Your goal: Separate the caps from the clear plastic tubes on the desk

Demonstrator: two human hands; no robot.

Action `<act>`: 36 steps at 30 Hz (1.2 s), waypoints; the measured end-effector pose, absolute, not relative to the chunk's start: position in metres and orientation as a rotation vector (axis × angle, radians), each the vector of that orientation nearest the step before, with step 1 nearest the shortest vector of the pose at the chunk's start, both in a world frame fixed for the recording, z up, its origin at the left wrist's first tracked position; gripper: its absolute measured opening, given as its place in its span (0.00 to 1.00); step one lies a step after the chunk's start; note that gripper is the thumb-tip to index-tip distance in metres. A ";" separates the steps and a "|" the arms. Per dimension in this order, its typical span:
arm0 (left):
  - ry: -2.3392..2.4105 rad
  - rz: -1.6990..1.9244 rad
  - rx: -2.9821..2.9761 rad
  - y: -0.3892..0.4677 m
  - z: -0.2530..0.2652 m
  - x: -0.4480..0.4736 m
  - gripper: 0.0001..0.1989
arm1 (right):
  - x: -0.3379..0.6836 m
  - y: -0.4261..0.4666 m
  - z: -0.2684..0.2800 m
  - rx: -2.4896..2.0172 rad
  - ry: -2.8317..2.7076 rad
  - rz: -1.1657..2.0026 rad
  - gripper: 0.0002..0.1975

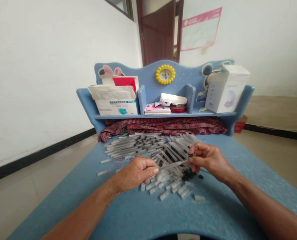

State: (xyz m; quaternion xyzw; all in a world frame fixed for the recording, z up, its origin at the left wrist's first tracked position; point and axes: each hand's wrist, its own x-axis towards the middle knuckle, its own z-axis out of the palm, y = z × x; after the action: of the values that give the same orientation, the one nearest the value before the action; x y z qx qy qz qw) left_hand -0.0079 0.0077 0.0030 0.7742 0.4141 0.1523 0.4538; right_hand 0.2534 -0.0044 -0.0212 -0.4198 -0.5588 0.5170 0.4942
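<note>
My left hand [139, 171] pinches one end of a clear pen barrel [175, 164] held over the pile. At its other end, the fingers of my right hand [208, 160] are closed around a small black plug [190, 155]; whether plug and barrel touch is hard to make out. Below the hands lie loose clear pen barrels [172, 151], several small black plugs [188, 175] and several short clear pen caps [165, 195]. Behind my left hand, pen barrels with black ends [128, 146] lie in rough rows.
A blue table [128, 216] carries everything. At its back stands a blue shelf [148, 116] with a mask box [118, 106], a red round tin [178, 109], a white box [226, 90] and a yellow clock [165, 74]. Checked red cloth [163, 126] is tucked beneath.
</note>
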 end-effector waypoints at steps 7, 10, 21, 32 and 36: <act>1.341 0.494 1.911 0.034 0.017 -0.042 0.17 | 0.285 0.009 -0.008 -1.124 -1.183 0.687 0.12; 1.415 0.549 1.892 0.038 0.013 -0.043 0.17 | 0.279 0.003 -0.015 -1.250 -1.410 0.385 0.07; 1.283 0.510 1.913 0.011 0.006 -0.005 0.12 | 0.254 -0.004 -0.035 -1.537 -2.124 -0.048 0.08; 1.118 0.467 1.917 -0.002 -0.002 0.009 0.12 | 0.244 -0.017 -0.024 -1.133 -2.307 0.131 0.15; 1.042 0.386 1.939 -0.006 0.004 0.007 0.13 | 0.241 -0.021 -0.020 -1.034 -2.521 0.138 0.12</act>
State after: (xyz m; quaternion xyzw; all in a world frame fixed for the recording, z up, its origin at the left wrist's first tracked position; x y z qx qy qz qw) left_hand 0.0074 -0.0059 0.0040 0.7800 0.4190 0.1553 0.4381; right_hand 0.2415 -0.0207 -0.0199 -0.3709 -0.9044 0.0495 0.2050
